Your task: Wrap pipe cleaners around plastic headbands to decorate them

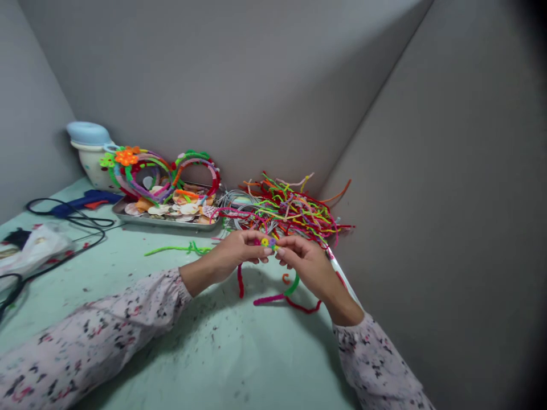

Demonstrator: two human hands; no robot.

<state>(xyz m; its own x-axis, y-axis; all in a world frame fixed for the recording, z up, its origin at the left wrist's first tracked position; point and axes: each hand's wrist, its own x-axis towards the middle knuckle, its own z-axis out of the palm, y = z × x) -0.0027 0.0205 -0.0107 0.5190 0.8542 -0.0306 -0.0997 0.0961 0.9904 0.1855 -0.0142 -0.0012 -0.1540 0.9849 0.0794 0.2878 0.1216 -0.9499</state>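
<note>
Small yellow, purple and magenta cluster (267,242), material too small to tell, is located between both hands above the pale green tabletop (205,359). The left hand (236,254) pinches its left side between thumb and fingers; the right hand (305,263) pinches its right side likewise. The fingertips of the two hands lie close together, partly covering the item.

A short fuzzy red stem (241,283) shows below the left hand; whether it joins the cluster cannot be told. Below the right hand is a fuzzy magenta stem (269,299), its right end meeting a curved green piece (292,286). Left of the left hand lies a bright green fuzzy stem (166,249). Behind the hands is a tangled heap of multicoloured fuzzy stems (294,206). Beside it, a shallow rectangular metal tray (171,224) contains shells (188,209).
</note>
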